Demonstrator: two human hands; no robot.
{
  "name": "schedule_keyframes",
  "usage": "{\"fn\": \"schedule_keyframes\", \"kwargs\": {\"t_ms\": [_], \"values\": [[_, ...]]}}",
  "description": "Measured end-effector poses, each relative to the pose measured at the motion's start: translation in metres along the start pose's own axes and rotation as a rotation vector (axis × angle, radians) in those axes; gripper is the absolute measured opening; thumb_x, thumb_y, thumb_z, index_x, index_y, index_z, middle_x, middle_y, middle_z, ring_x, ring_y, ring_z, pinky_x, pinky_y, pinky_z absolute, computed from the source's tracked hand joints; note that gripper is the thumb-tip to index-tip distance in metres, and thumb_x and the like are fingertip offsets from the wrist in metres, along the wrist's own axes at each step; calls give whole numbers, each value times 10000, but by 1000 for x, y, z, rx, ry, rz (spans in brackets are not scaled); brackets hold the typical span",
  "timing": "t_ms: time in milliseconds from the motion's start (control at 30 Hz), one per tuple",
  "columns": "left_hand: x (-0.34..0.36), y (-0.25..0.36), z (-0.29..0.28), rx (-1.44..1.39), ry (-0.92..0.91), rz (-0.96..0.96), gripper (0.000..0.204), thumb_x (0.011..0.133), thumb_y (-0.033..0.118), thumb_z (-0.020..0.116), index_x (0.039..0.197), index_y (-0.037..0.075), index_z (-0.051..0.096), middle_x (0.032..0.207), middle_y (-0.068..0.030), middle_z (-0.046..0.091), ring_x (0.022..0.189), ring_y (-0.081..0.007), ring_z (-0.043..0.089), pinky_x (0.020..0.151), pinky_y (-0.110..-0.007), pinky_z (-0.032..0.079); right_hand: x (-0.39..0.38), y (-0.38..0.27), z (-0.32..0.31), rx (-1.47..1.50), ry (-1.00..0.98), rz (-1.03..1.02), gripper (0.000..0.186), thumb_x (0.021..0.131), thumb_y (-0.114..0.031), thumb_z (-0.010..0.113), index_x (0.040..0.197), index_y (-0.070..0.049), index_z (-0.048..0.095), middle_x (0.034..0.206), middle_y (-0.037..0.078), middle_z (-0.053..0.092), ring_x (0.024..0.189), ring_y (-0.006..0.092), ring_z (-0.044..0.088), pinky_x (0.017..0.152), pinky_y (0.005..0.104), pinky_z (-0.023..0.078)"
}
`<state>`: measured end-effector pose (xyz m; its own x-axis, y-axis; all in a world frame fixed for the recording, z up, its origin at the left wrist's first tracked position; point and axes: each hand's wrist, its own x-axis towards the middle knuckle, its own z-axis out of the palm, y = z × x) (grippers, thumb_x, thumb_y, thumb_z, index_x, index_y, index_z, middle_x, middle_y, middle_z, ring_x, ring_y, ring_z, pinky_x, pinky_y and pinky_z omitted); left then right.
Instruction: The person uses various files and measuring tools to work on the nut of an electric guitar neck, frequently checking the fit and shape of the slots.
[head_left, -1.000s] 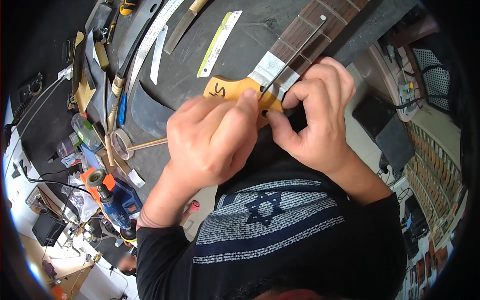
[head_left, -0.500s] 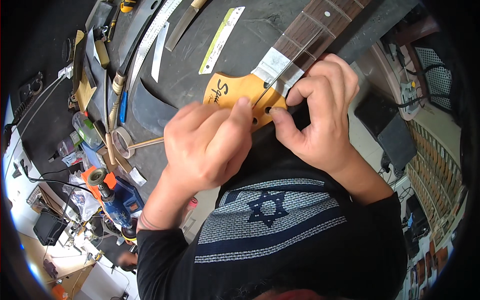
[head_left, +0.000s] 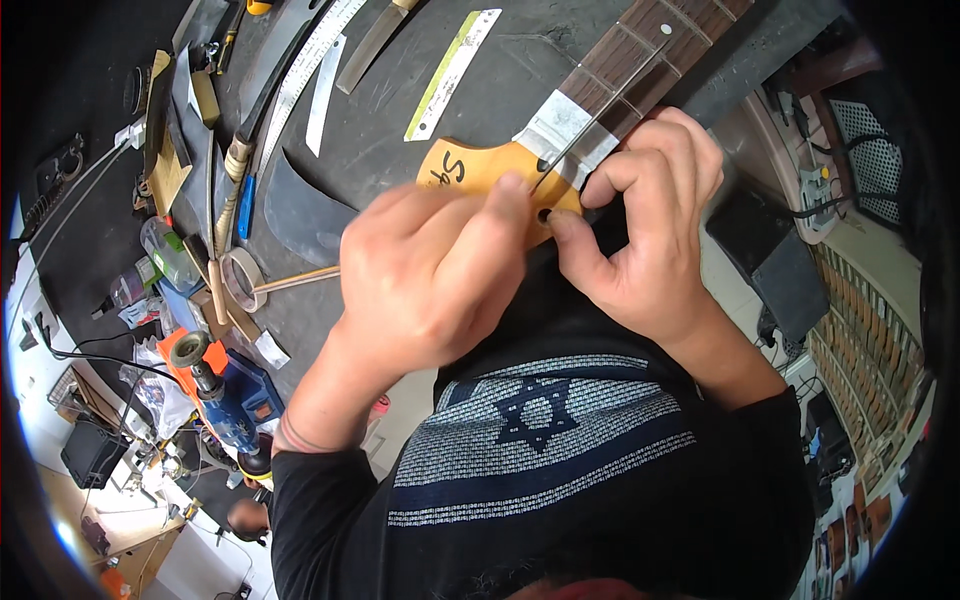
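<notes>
Two bare hands are positioned at the honey-yellow wooden guitar headstock (head_left: 490, 160), which sits directly in front of the person's black shirt (head_left: 740, 480). The left hand (head_left: 435, 270), over the lower left part of the headstock, is curled, its thumb and forefinger pinching a thin, dark metal rod (head_left: 598, 123). The right hand (head_left: 645, 225), at the headstock's right edge, is bent, its thumb beside a round dark hole (head_left: 545, 215); whether its fingers clamp beneath cannot be told. From the headstock, the rod passes over a silver-grey rectangular strip (head_left: 560, 120) and along the brown wooden fretboard (head_left: 600, 75). Recommended technique: align the rod with the fretboard, apply light, even pressure, and brace the headstock firmly with the right hand. Above the headstock, on the dark desk (head_left: 385, 160), lies a flat white and yellow-green ruler-like piece (head_left: 452, 75); farther off, upper left, a wooden-handled steel knife (head_left: 372, 55).
</notes>
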<state>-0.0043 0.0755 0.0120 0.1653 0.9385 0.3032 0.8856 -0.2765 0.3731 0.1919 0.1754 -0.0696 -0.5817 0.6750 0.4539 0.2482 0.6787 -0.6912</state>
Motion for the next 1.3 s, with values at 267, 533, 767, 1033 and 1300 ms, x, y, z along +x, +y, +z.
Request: {"fn": "schedule_keyframes", "kwargs": {"t_ms": [267, 533, 767, 1033, 1300], "values": [[11, -3, 10, 11, 61, 42, 304, 864, -115, 825, 1157, -56, 771, 763, -90, 704, 606, -273, 679, 579, -391, 518, 0, 1, -1, 7, 3, -10, 389, 777, -228, 926, 1046, -161, 652, 1251, 71, 613, 1383, 364, 515, 1144, 543, 311], [9, -2, 8, 17, 38, 12, 287, 863, -102, 835, 1138, -49, 768, 772, -95, 712, 604, -275, 680, 573, -398, 514, 0, 2, 0, 0, 2, -17, 395, 776, -225, 928, 1053, -161, 654, 1256, 69, 612, 1384, 367, 518, 1139, 541, 315], [-10, -1, 4, -4, 45, -5, 292, 875, -98, 835, 1154, -40, 770, 791, -97, 721, 604, -282, 677, 575, -402, 515, -2, 2, 0, -1, 2, -5, 397, 779, -222, 928, 1061, -163, 654, 1259, 68, 613, 1397, 365, 513, 1142, 542, 311], [-11, 3, 4, 6, 33, -28, 283, 887, -99, 834, 1158, -44, 774, 820, -104, 738, 652, -281, 709, 598, -397, 541, 3, -2, -6, -37, -31, -40, 327, 885, -222, 880, 1057, -115, 623, 1231, 130, 596, 1288, 390, 501, 1132, 510, 367], [-12, 4, 3, 21, 42, -20, 286, 881, -106, 829, 1155, -48, 771, 779, -94, 705, 636, -291, 697, 588, -400, 531, 3, 0, -5, -43, -23, -53, 325, 917, -271, 873, 1059, -116, 625, 1217, 125, 589, 1278, 386, 497, 1131, 508, 363]]}}
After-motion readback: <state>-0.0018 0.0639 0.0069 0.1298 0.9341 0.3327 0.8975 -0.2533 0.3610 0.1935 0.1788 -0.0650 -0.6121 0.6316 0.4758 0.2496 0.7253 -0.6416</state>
